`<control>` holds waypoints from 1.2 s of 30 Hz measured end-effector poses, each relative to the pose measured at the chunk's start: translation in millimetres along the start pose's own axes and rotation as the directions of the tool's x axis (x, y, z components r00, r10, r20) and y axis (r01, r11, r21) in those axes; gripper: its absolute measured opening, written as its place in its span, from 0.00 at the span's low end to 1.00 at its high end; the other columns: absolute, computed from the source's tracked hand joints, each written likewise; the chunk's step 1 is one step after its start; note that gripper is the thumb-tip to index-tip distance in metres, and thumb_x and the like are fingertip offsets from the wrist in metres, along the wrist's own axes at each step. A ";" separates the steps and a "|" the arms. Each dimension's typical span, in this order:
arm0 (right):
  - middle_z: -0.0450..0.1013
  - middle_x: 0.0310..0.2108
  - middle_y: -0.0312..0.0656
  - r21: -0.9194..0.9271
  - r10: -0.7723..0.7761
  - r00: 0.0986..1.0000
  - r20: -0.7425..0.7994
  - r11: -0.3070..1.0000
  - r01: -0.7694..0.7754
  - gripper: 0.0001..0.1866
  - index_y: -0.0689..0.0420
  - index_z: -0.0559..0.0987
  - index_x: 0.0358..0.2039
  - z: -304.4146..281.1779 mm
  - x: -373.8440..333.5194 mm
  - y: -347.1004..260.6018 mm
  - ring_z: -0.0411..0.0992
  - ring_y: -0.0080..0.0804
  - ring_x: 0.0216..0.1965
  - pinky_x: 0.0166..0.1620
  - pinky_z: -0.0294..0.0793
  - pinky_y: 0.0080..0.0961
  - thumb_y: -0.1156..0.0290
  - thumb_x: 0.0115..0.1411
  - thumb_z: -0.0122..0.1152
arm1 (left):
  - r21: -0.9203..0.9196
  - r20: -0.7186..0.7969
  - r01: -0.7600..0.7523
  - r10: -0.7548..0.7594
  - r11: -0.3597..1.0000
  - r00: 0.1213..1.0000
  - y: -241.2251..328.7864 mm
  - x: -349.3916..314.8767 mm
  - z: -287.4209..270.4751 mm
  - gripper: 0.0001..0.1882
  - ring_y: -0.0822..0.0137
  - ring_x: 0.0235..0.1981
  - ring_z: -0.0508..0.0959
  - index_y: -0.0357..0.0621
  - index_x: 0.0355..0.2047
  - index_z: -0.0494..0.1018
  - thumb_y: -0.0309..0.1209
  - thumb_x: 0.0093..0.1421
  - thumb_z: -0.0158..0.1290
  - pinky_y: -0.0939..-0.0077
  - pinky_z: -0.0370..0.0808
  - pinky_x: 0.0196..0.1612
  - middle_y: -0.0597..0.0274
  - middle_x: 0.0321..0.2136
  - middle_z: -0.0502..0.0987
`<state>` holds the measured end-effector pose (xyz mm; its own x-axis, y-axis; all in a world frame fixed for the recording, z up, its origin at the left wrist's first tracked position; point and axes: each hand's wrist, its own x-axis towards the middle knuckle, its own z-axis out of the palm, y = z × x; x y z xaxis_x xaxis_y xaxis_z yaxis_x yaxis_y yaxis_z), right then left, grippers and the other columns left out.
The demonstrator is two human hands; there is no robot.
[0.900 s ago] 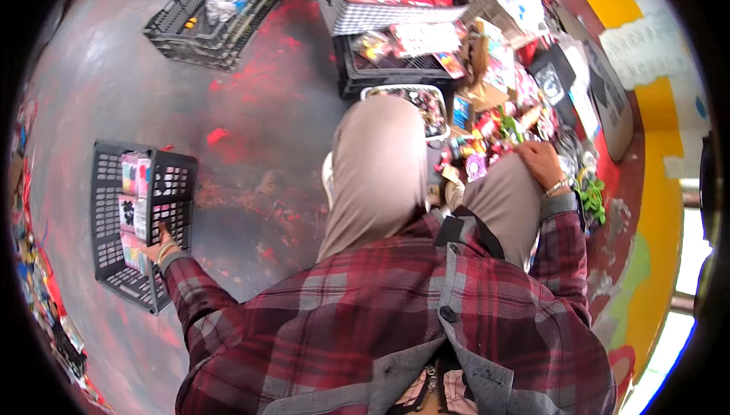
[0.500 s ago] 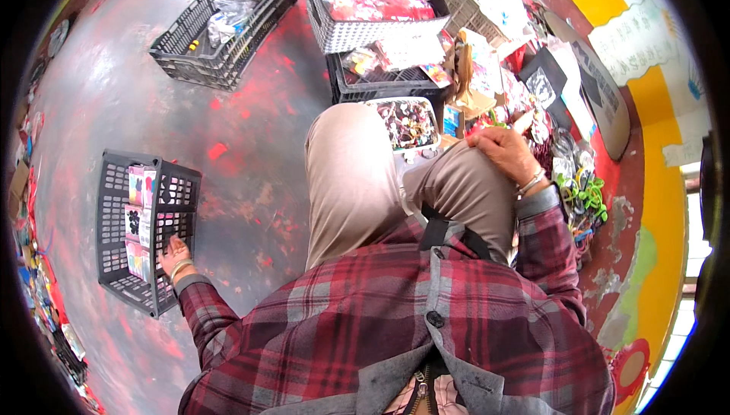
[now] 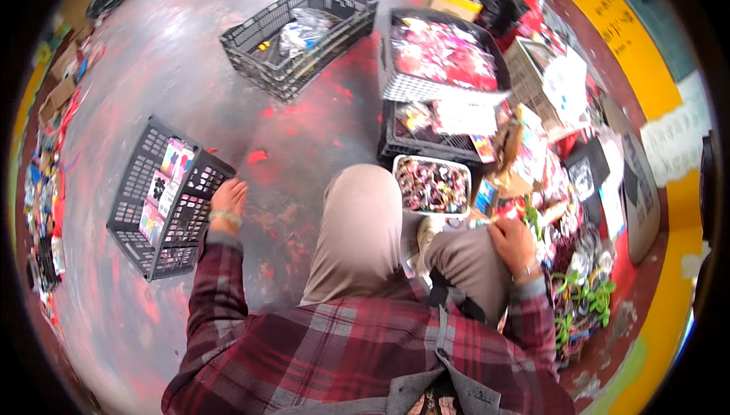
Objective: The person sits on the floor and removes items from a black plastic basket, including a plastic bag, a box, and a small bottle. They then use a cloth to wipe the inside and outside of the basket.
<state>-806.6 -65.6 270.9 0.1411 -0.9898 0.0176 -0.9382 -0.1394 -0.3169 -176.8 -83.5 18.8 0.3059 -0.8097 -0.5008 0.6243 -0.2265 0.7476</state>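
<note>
My left hand (image 3: 227, 203) is at the right side of a dark grey plastic crate (image 3: 199, 179) on the floor at left. Its fingers stretch toward the crate's far right corner and look open; whether they touch the rim I cannot tell. Inside the crate lies a row of packaged items with pink, white and black fronts (image 3: 158, 189). My right hand (image 3: 515, 246) rests on my right knee (image 3: 468, 259), fingers spread over the trouser cloth, holding nothing.
Ahead stands a black crate (image 3: 262, 73) with a clear plastic bag inside. Farther right, a basket of red and pink packets (image 3: 445, 54) sits on another crate. A white tub of small pieces (image 3: 433, 185) is beyond my knees. Mixed goods and green items (image 3: 585, 301) pile at right.
The view has turned, so the crates appear farther right. My left hand has slid along the crate's side toward its far corner. My right hand has stayed on the knee.
</note>
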 end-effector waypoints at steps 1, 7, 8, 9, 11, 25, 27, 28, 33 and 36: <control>0.70 0.19 0.50 -0.080 0.012 0.997 0.070 0.997 -0.006 0.15 0.59 0.75 0.20 -11.1 2.7 -13.6 0.70 0.49 0.24 0.28 0.68 0.40 0.62 0.54 0.50 | 0.098 -0.045 0.090 -0.086 0.991 0.995 3.9 11.0 54.7 0.16 0.56 0.41 0.73 0.42 0.44 0.66 0.36 0.61 0.37 0.67 0.71 0.41 0.49 0.42 0.72; 0.71 0.19 0.46 -0.202 -0.082 0.948 0.309 0.968 0.150 0.14 0.56 0.75 0.22 34.5 29.9 -16.9 0.71 0.45 0.24 0.29 0.68 0.41 0.58 0.52 0.53 | 0.916 0.336 -0.394 0.387 0.078 0.859 18.2 129.9 216.4 0.27 0.51 0.47 0.71 0.33 0.48 0.65 0.40 0.53 0.49 0.65 0.66 0.50 0.40 0.42 0.71; 0.71 0.18 0.45 -0.341 -0.055 0.915 0.400 0.918 0.204 0.14 0.56 0.75 0.23 33.5 38.6 -19.1 0.71 0.45 0.24 0.29 0.68 0.42 0.57 0.52 0.54 | 0.934 0.348 -0.351 0.388 -0.066 0.853 23.5 145.8 235.5 0.30 0.51 0.52 0.66 0.32 0.50 0.62 0.41 0.53 0.49 0.65 0.62 0.54 0.40 0.47 0.67; 0.71 0.18 0.45 -0.323 -0.064 0.905 0.420 0.922 0.215 0.13 0.55 0.74 0.24 28.0 48.9 -29.4 0.71 0.44 0.25 0.28 0.67 0.42 0.57 0.51 0.55 | 0.929 0.365 -0.302 0.386 -0.214 0.847 32.3 164.2 248.2 0.33 0.51 0.57 0.60 0.30 0.53 0.58 0.43 0.53 0.49 0.64 0.57 0.58 0.40 0.52 0.63; 0.71 0.19 0.46 -0.221 -0.102 0.907 0.408 0.953 0.207 0.13 0.55 0.75 0.24 33.2 62.5 -26.5 0.71 0.45 0.25 0.29 0.68 0.41 0.58 0.50 0.56 | 0.919 0.325 -0.182 0.412 -0.350 0.851 46.8 218.1 245.4 0.36 0.52 0.60 0.54 0.31 0.55 0.54 0.43 0.53 0.50 0.64 0.53 0.60 0.42 0.56 0.56; 0.73 0.28 0.46 0.002 -0.110 0.794 0.599 0.991 0.135 0.12 0.55 0.77 0.35 58.2 136.0 -29.5 0.70 0.44 0.33 0.36 0.69 0.37 0.62 0.53 0.55 | 0.792 0.289 -0.140 0.163 -0.594 0.943 89.9 284.4 282.6 0.19 0.58 0.53 0.66 0.42 0.44 0.67 0.33 0.52 0.48 0.65 0.54 0.59 0.52 0.47 0.71; 0.72 0.27 0.47 0.045 -0.161 0.804 0.572 0.985 0.165 0.13 0.56 0.76 0.34 58.7 139.8 -34.0 0.70 0.45 0.32 0.35 0.69 0.38 0.62 0.54 0.53 | 0.752 0.344 -0.219 0.087 -0.622 0.935 84.8 268.1 288.8 0.19 0.58 0.51 0.69 0.41 0.44 0.68 0.35 0.52 0.48 0.65 0.56 0.58 0.51 0.45 0.72; 0.72 0.26 0.48 0.063 -0.181 0.809 0.560 0.982 0.176 0.13 0.57 0.75 0.34 58.7 139.6 -35.9 0.70 0.46 0.32 0.35 0.68 0.39 0.62 0.54 0.52 | 0.729 0.373 -0.263 0.044 -0.632 0.927 78.9 257.7 288.5 0.19 0.58 0.50 0.70 0.41 0.44 0.68 0.35 0.52 0.48 0.65 0.57 0.58 0.50 0.44 0.72; 0.72 0.27 0.48 0.120 -0.251 0.805 0.538 0.968 0.221 0.14 0.57 0.75 0.36 57.1 129.9 -42.5 0.70 0.47 0.32 0.36 0.68 0.39 0.63 0.54 0.53 | 0.763 0.552 -0.463 0.082 -0.451 0.830 27.4 174.2 258.8 0.14 0.49 0.39 0.71 0.38 0.30 0.70 0.37 0.48 0.50 0.60 0.67 0.45 0.48 0.34 0.73; 0.73 0.30 0.48 0.113 -0.234 0.782 0.578 0.972 0.208 0.13 0.57 0.76 0.36 56.8 121.9 -46.9 0.70 0.47 0.35 0.37 0.69 0.38 0.64 0.52 0.56 | 0.787 0.582 -0.508 0.146 -0.351 0.800 -23.5 109.2 229.5 0.12 0.50 0.36 0.71 0.39 0.27 0.69 0.36 0.47 0.52 0.61 0.68 0.42 0.50 0.30 0.72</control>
<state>-727.5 -178.1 234.1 0.5126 -0.7250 -0.4600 -0.8467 -0.3378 -0.4111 -323.1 -290.8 46.7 -0.0820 -0.9959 -0.0374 -0.9398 0.0648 0.3356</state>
